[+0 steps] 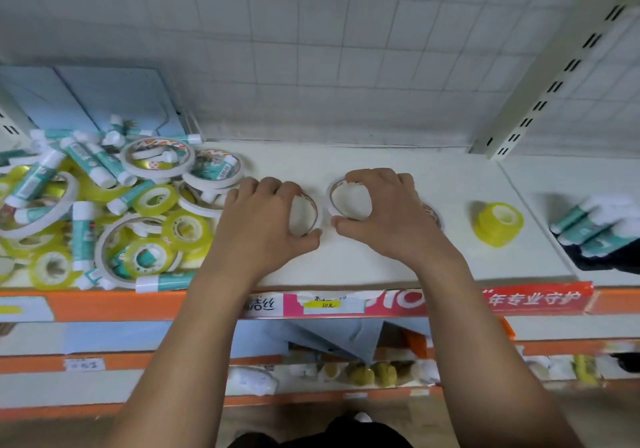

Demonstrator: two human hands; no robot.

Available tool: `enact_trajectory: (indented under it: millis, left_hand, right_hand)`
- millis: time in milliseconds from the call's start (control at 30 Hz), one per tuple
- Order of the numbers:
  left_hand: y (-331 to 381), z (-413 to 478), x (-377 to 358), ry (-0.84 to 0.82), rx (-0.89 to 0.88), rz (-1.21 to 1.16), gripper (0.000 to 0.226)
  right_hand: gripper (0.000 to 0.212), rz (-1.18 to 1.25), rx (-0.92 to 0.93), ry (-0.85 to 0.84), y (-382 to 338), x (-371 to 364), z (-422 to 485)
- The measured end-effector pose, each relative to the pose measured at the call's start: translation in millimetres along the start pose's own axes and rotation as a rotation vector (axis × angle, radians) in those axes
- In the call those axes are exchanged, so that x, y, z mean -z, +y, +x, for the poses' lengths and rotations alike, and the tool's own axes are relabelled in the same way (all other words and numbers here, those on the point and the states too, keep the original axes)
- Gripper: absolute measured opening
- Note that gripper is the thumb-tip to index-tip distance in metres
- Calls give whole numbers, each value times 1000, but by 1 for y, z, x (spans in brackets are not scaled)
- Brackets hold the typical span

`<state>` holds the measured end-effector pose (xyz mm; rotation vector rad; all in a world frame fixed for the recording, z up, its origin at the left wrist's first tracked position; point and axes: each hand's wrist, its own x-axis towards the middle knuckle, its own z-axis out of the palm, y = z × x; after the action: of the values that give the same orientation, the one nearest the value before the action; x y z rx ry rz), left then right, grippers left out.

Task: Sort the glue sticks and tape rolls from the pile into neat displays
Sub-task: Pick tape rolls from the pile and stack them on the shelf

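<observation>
A jumbled pile (104,205) of teal-and-white glue sticks, wide white tape rolls and small yellow tape rolls covers the left of the white shelf (363,267). My left hand (266,219) grips a white tape roll (306,215) lying flat mid-shelf. Just to its right, my right hand (384,212) grips a second white tape roll (346,201), fingers curled over its rim. Part of a third roll (433,215) peeks out behind my right wrist. A stack of yellow tape rolls (498,224) stands further right. Several glue sticks (588,222) lie in a group at the far right.
The shelf's front edge carries an orange price strip (346,303) with a yellow label. Blue folders (104,97) lean at the back left. A slotted upright post (540,94) rises at the back right. Lower shelves with more goods lie below.
</observation>
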<state>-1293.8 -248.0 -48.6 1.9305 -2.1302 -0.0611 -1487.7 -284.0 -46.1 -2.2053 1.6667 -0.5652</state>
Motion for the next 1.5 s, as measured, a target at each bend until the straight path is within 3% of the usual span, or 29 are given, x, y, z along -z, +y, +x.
enact_trajectory:
  millis: [233,600,900,1100,1267,1500]
  left_hand:
    - [47,25,-13,-39,-53,-62,65]
    - [99,47,-23,-61,-142,-144,64]
    - [131,55,-37,-129,-245,-138,63]
    - [115,53,-33,-241,-189,-234,111]
    - [99,53,-30,-283,-152,-188,86]
    - [114,52,-36,-208,-145,-178,81]
  right_hand:
    - [75,-35,-74,-3,54,26,-13]
    - [104,48,-48,-129,97,43,-24]
    - [72,109,-1,-143,119,59,-34]
    - [71,84,-45,-220,116,55,-25]
    - [65,106,-41,-237,109,57,-22]
    - [66,118,-76,-211,105,61,-23]
